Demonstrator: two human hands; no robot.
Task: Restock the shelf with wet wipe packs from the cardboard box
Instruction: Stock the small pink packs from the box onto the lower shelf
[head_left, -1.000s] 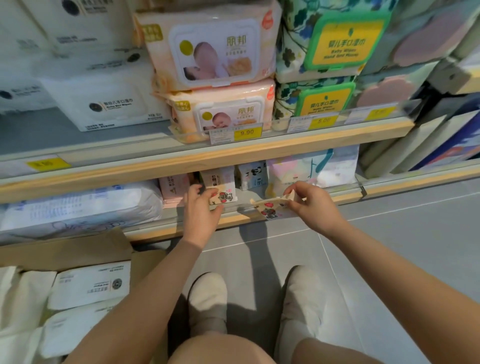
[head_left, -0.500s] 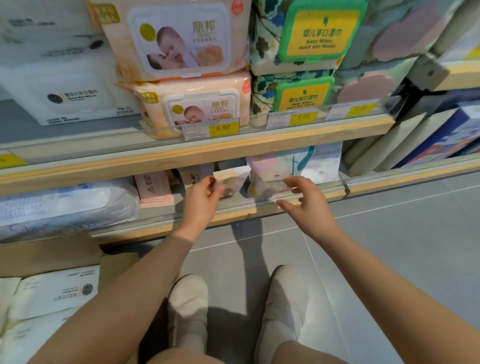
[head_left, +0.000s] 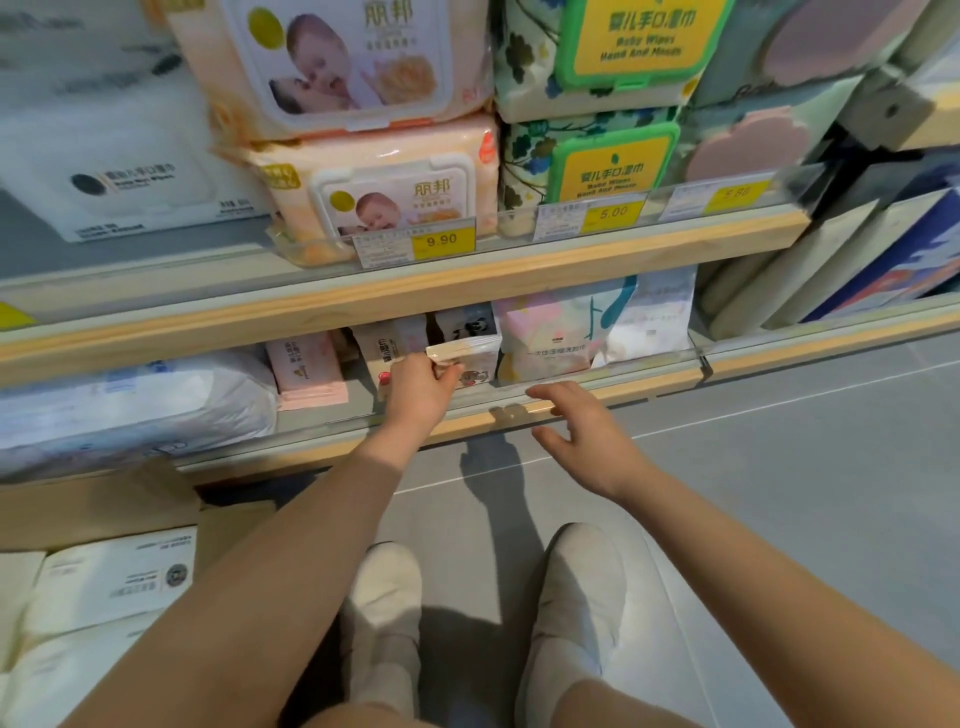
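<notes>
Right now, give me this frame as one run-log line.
left hand: pinching small wipe pack at lower shelf | right hand: open, empty | cardboard box: still holds packs

Peach baby-print pack (head_left: 395, 192), green-lidded floral pack (head_left: 587, 161), perhaps white shoes (head_left: 384, 603)

A shop: stocked shelves (head_left: 415, 296) with price tags (head_left: 441, 240) reading 9.90, 5.00.

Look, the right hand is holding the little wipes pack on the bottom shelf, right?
Not quite: it is the left hand that pinches the little wipes pack on the bottom shelf. The head view shows the right hand open, holding nothing.
</notes>
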